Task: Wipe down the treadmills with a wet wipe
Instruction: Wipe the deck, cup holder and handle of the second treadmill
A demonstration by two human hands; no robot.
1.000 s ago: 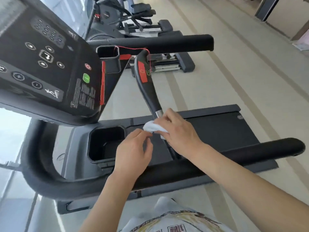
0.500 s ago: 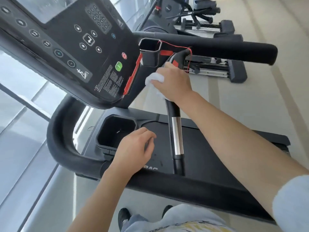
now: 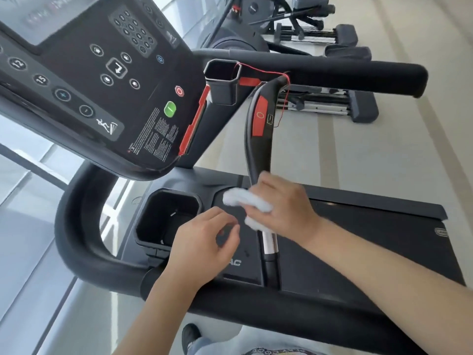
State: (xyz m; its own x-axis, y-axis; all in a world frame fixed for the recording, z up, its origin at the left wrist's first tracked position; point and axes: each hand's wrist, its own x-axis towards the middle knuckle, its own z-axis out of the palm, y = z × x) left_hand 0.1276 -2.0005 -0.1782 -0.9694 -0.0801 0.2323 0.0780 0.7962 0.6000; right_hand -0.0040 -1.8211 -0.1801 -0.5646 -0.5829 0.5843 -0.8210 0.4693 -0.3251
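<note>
A: Where's the wet wipe [image 3: 245, 201]?
B: Bunched in the right hand [image 3: 280, 208], wrapped round the treadmill's centre handle [image 3: 258, 139] just above its silver sensor [image 3: 268, 242].
A: And the left hand [image 3: 202, 239]?
B: Loosely curled, holding nothing, at the wipe's seven o'clock.
A: The cup holders?
B: Near cup holder [image 3: 166, 221] at nine o'clock: dark, contents unclear. Upper cup holder [image 3: 222, 82] at twelve: interior hidden.

The treadmill console [image 3: 107, 80] is showing round keys numbered "12" [image 3: 17, 63] and "15" [image 3: 41, 79], plus a "+" key [image 3: 62, 95] and a "−" key [image 3: 86, 110]. The letters "AC" [image 3: 234, 262] are showing on the treadmill deck beside the left hand [image 3: 202, 239]. The block of small print [image 3: 160, 139] under the green button [image 3: 170, 109] is staying too fine to read.
</note>
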